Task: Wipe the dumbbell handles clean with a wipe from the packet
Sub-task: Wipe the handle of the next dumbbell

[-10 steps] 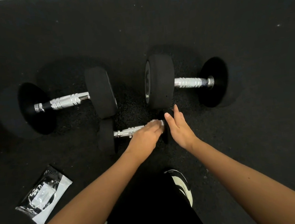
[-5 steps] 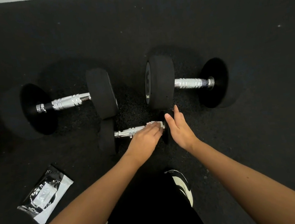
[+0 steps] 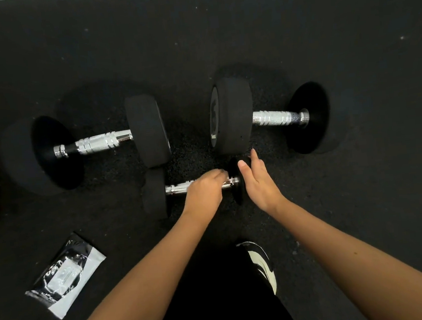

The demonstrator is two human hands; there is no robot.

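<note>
The left hand (image 3: 204, 192), clenched over the small dumbbell's handle (image 3: 179, 188) at six o'clock of the floor, is sliding back leftward, baring the right end, while the open right hand (image 3: 257, 181) is bracing the plate (image 3: 236, 180); wipe hidden.

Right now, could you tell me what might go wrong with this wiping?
The small dumbbell could roll: the right hand only rests open against its end plate. The left hand covers the handle, so any wipe there is hidden and could slip. The large dumbbell lies close to the right hand's fingertips.
</note>
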